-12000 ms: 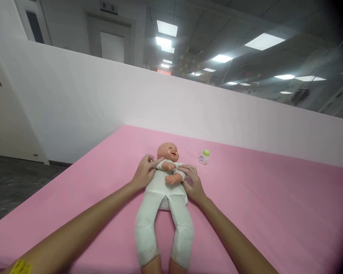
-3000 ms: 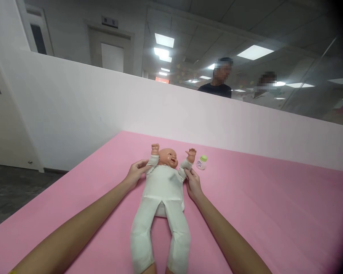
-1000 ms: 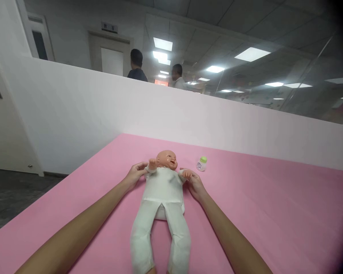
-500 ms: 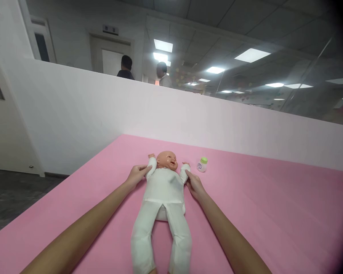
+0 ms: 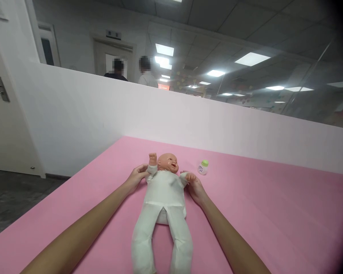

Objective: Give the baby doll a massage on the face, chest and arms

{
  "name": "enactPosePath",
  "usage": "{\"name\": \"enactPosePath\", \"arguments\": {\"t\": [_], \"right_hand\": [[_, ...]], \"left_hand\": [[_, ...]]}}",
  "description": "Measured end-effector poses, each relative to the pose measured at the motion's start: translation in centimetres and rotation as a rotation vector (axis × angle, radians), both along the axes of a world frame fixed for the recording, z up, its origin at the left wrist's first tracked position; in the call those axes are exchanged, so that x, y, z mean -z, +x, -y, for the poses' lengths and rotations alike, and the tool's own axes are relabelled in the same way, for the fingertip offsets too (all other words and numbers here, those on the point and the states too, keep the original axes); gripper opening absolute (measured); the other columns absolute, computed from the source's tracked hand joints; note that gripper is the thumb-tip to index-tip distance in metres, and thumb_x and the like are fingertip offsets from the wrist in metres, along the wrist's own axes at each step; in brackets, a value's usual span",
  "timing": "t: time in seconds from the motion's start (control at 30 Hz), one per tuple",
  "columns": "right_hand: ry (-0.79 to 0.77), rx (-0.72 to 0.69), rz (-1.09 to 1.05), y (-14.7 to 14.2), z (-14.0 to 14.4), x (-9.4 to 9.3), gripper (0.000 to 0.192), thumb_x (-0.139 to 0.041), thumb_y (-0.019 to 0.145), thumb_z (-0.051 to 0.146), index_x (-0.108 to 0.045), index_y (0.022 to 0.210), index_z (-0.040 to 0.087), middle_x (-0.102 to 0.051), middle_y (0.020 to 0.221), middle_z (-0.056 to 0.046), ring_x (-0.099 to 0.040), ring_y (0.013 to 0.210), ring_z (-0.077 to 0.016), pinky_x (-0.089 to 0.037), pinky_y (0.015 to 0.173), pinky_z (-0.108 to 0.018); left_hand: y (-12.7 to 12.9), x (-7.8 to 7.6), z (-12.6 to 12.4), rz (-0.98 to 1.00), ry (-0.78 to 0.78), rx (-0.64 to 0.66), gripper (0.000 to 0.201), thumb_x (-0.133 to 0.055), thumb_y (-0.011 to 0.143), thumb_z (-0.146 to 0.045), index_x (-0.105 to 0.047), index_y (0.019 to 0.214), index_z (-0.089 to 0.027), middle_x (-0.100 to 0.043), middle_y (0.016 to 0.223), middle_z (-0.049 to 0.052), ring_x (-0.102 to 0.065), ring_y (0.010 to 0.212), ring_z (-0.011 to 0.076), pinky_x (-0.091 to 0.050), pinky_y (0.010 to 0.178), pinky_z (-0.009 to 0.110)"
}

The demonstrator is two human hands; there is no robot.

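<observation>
A baby doll (image 5: 164, 190) with a bald head and white cloth body lies on its back on a pink table (image 5: 246, 198), feet toward me. My left hand (image 5: 135, 178) is closed round the doll's arm on the left side, below its raised plastic hand. My right hand (image 5: 196, 191) holds the other arm, whose plastic hand bends across my fingers. Parts of my right fingers are hidden behind that arm. Just beyond my right hand stands a small clear bottle (image 5: 202, 168) with a green cap and a printed label.
A low white wall (image 5: 174, 114) borders the table's far side, with glass above it at the right. Two people (image 5: 147, 76) are beyond it. A door (image 5: 8, 125) with a metal handle is at the far left, above a dark floor.
Both doll arms have bent, the left-side hand rising and the right-side one folding down toward me. My hands stay at the arms. The people in the background have moved left.
</observation>
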State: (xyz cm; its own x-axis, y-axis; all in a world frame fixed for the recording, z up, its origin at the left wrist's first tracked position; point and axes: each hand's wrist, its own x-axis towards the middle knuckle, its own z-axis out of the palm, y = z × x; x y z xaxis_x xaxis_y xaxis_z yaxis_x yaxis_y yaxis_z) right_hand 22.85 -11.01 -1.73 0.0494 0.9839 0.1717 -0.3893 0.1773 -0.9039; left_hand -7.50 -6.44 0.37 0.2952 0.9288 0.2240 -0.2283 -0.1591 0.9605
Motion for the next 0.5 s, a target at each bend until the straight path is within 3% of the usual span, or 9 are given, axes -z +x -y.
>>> {"name": "enactPosePath", "arguments": {"t": [0.17, 0.37, 0.5], "right_hand": [[0.032, 0.024, -0.014, -0.33, -0.12, -0.03, 0.025, -0.087, 0.070, 0.036, -0.079, 0.091, 0.024, -0.076, 0.108, -0.004, -0.066, 0.104, -0.0263, -0.052, 0.090, -0.036], [-0.057, 0.107, -0.040, -0.57, -0.56, 0.11, 0.031, -0.089, 0.066, 0.039, -0.077, 0.088, 0.022, -0.076, 0.086, -0.002, -0.067, 0.087, -0.0230, -0.053, 0.079, -0.034], [-0.093, 0.127, -0.039, -0.71, -0.88, 0.26, 0.036, -0.088, 0.068, 0.049, -0.077, 0.086, 0.019, -0.077, 0.087, -0.005, -0.068, 0.088, -0.0239, -0.054, 0.081, -0.035]], "left_hand": [[0.13, 0.00, 0.15, 0.005, -0.010, 0.064, 0.043, -0.084, 0.073, -0.033, -0.078, 0.113, -0.019, -0.073, 0.125, 0.014, -0.066, 0.115, 0.0312, -0.050, 0.093, 0.037], [0.22, 0.25, -0.06, 0.026, -0.057, 0.028, 0.053, -0.085, 0.076, -0.044, -0.075, 0.122, -0.018, -0.071, 0.132, 0.015, -0.064, 0.122, 0.0345, -0.050, 0.099, 0.042], [0.20, 0.43, -0.26, -0.020, -0.095, 0.025, 0.053, -0.082, 0.079, -0.052, -0.077, 0.117, -0.016, -0.074, 0.125, 0.017, -0.066, 0.119, 0.0346, -0.052, 0.095, 0.041]]}}
